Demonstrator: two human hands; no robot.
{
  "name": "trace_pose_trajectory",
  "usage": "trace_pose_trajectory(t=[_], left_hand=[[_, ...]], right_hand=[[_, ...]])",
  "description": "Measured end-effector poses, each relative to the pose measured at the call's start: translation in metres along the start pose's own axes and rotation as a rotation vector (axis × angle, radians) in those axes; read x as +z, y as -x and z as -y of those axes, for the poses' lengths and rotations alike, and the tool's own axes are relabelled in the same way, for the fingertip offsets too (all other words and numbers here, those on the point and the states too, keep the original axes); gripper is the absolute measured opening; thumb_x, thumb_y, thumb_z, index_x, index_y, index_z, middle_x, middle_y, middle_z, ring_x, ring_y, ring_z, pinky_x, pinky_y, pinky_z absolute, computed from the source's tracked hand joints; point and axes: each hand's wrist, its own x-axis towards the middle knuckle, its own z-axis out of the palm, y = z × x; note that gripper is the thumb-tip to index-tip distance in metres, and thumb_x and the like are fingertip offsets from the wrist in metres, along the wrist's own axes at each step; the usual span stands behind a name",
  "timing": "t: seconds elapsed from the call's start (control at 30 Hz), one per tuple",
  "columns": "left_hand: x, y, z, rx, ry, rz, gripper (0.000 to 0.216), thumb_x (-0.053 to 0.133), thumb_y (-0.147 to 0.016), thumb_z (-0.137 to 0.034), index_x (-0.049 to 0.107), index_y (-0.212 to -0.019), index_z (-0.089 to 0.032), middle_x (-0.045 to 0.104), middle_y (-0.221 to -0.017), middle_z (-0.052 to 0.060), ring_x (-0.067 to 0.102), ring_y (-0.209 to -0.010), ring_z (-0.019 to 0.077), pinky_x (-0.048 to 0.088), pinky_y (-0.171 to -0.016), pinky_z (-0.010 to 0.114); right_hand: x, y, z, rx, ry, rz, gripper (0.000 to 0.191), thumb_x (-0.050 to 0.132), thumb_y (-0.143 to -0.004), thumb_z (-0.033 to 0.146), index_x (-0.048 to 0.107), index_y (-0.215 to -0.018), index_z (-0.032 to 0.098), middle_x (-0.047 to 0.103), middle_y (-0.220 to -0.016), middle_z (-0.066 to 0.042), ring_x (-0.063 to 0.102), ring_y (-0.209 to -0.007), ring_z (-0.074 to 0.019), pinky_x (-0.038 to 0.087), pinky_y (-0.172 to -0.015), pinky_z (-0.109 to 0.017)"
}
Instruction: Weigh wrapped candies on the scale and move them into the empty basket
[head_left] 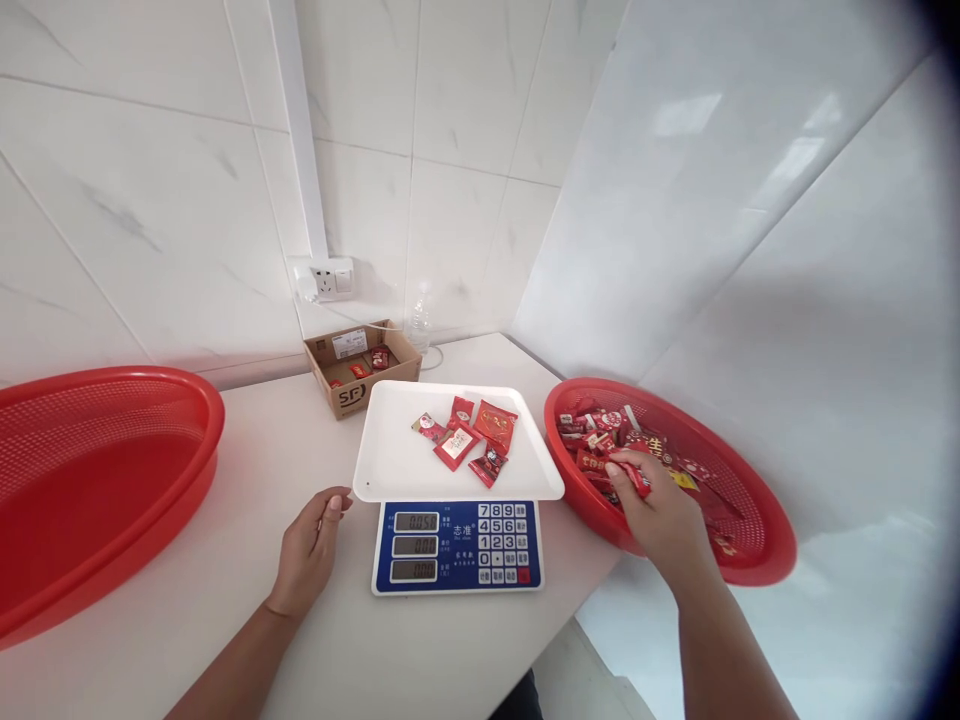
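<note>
Gripping red pkt (640,481) w/ R hand (664,507) above red basket (774,555); holding L hand (309,545) loosely open nr scale (461,550), w/ 5 pkts (456,446) on white tray (401,465).

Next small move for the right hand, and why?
I'd lift the right hand clear of the right basket and bring its red packet over the white tray. It seems to have that packet pinched already, and five loose packets lie on the tray with bare space around them.
</note>
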Motion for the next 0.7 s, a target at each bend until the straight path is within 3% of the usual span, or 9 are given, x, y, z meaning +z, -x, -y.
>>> trace_pose_trajectory(t=[0.1, 0.3, 0.7], left_hand=[[0.0, 0.0, -0.002, -0.001, -0.008, -0.001, 0.044, 0.037, -0.084, -0.055, 0.06, -0.095, -0.02, 0.069, -0.09, 0.007, 0.065, -0.085, 0.0232, 0.053, -0.076, 0.037], [0.0, 0.001, -0.004, 0.001, -0.028, -0.013, 0.043, 0.037, -0.085, -0.054, 0.06, -0.094, -0.019, 0.069, -0.089, 0.007, 0.066, -0.084, 0.0229, 0.054, -0.075, 0.036], [-0.001, 0.002, -0.002, 0.063, -0.131, -0.054, 0.041, 0.034, -0.087, -0.05, 0.059, -0.096, -0.02, 0.069, -0.09, 0.007, 0.066, -0.083, 0.0208, 0.054, -0.073, 0.032]], right_hand=[[0.0, 0.0, -0.008, 0.059, 0.054, 0.001, 0.034, 0.048, -0.08, 0.049, 0.058, -0.1, 0.023, 0.067, -0.103, -0.008, 0.063, -0.087, -0.026, 0.048, -0.069, -0.036], [0.013, -0.002, -0.015, -0.063, -0.023, 0.004, 0.041, 0.035, -0.087, 0.04, 0.055, -0.116, 0.02, 0.06, -0.12, -0.01, 0.054, -0.11, -0.0245, 0.044, -0.089, -0.039], [0.025, 0.0, -0.02, -0.07, 0.036, 0.124, 0.036, 0.035, -0.087, 0.035, 0.061, -0.107, 0.022, 0.061, -0.112, -0.008, 0.057, -0.1, -0.023, 0.046, -0.083, -0.037]])
